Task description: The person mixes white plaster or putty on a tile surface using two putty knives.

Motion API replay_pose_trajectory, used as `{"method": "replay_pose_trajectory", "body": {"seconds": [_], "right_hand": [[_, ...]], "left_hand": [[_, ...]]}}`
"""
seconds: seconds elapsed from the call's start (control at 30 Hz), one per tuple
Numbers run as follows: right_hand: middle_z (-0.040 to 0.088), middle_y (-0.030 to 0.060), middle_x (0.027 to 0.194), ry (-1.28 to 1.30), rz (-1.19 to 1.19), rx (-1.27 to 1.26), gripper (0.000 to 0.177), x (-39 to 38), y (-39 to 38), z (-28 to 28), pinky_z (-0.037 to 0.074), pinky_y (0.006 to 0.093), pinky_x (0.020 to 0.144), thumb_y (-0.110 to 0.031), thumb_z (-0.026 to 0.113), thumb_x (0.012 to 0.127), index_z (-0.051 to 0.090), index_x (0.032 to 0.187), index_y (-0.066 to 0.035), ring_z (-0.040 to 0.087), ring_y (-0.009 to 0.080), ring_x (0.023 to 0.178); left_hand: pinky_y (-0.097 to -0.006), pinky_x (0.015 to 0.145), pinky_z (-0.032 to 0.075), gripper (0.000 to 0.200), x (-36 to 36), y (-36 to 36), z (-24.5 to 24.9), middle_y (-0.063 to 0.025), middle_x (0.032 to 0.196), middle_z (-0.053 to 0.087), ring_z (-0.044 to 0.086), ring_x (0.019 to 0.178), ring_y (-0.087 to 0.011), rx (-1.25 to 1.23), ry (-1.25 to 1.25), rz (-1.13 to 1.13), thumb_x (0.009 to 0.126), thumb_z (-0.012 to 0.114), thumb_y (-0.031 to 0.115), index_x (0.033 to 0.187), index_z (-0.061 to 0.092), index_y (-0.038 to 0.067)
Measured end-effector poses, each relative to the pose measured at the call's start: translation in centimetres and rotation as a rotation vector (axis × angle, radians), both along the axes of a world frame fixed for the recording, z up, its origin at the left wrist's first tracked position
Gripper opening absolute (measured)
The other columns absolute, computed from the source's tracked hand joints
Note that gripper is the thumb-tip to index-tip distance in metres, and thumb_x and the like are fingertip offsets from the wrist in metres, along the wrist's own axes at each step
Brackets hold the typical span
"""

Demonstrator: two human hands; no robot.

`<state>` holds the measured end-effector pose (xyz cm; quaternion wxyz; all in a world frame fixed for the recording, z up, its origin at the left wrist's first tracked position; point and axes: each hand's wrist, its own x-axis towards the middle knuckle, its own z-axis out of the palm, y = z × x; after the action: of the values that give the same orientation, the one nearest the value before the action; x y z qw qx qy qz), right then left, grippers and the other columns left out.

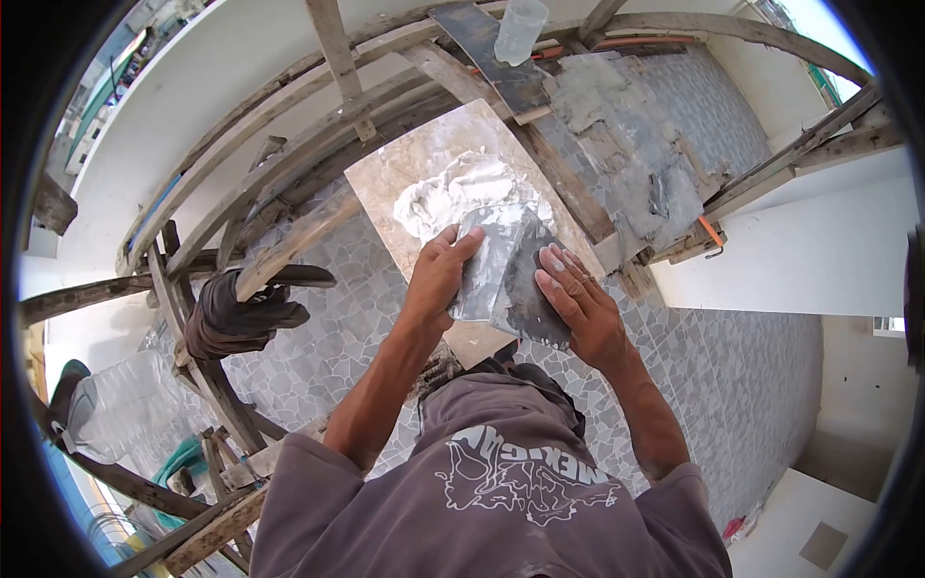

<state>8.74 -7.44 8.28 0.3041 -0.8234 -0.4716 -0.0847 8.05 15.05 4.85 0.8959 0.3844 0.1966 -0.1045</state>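
Observation:
A beige marble-patterned tile lies across wooden scaffold planks, with a heap of white putty on it. My left hand grips a flat metal scraper blade smeared with putty. My right hand holds a second, darker blade that lies against the first one, over the near part of the tile. Both blades are angled down toward the putty heap.
Rough wooden scaffold beams surround me. A dark cloth hangs on a beam at left. A clear plastic cup stands on a plank at the top. A cement-caked board lies at right. Patterned floor tiles are far below.

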Motion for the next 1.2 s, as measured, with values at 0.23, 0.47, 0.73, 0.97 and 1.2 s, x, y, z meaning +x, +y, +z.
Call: {"method": "replay_pose_trajectory", "body": {"seconds": [0.23,0.47,0.73,0.97,1.2], "right_hand": [[0.053,0.0196,0.138,0.15,-0.324,-0.105,0.061,1.2,-3.8,-2.4,0.044,0.0436,0.105,0.013,0.051,0.077,0.049,0.137,-0.001,0.052,0.0382,0.127],[0.061,0.0191,0.117,0.248,-0.318,-0.01,0.045,-2.1,-1.3,1.4,0.05,0.0426,0.09,0.01,0.053,0.08,0.055,0.124,0.003,0.062,0.0358,0.106],[0.06,0.0168,0.107,-0.11,-0.122,-0.345,0.041,-4.1,1.0,0.1,0.048,0.0371,0.084,-0.006,0.06,0.078,0.058,0.116,0.008,0.059,0.0281,0.1],[0.057,0.0161,0.102,-0.12,-0.092,-0.417,0.038,-3.5,1.9,-2.6,0.048,0.0363,0.084,-0.009,0.057,0.079,0.057,0.113,0.008,0.057,0.0283,0.096],[0.056,0.0162,0.1,-0.179,-0.096,-0.397,0.038,-2.8,3.2,-5.0,0.048,0.0359,0.083,-0.01,0.057,0.079,0.055,0.112,0.007,0.056,0.0289,0.094]], "left_hand": [[-0.0248,0.067,0.056,0.052,0.7,1.9,0.2,-0.0147,0.102,0.069,0.068,0.079,-0.0126,0.197,-0.027,0.066,0.098,0.059,0.019,0.135,0.039,-0.012],[-0.0239,0.062,0.053,0.036,1.4,2.7,-1.9,-0.0108,0.096,0.068,0.066,0.074,-0.0108,0.4,-0.113,0.211,0.099,0.056,0.017,0.124,0.047,-0.007],[-0.0228,0.057,0.05,0.03,2.1,3.0,-5.4,-0.0093,0.092,0.066,0.061,0.07,-0.0089,0.709,-0.075,0.149,0.1,0.055,0.015,0.119,0.048,-0.007],[-0.0288,0.062,0.045,0.032,1.8,3.4,-4.9,-0.01,0.085,0.063,0.055,0.072,-0.0108,1.064,-0.086,0.154,0.097,0.058,0.017,0.113,0.052,-0.01],[-0.0387,0.071,0.048,0.038,1.1,4.0,-5.6,-0.0208,0.088,0.065,0.062,0.079,-0.0258,1.135,-0.027,0.146,0.095,0.059,0.019,0.114,0.05,-0.012]]}}
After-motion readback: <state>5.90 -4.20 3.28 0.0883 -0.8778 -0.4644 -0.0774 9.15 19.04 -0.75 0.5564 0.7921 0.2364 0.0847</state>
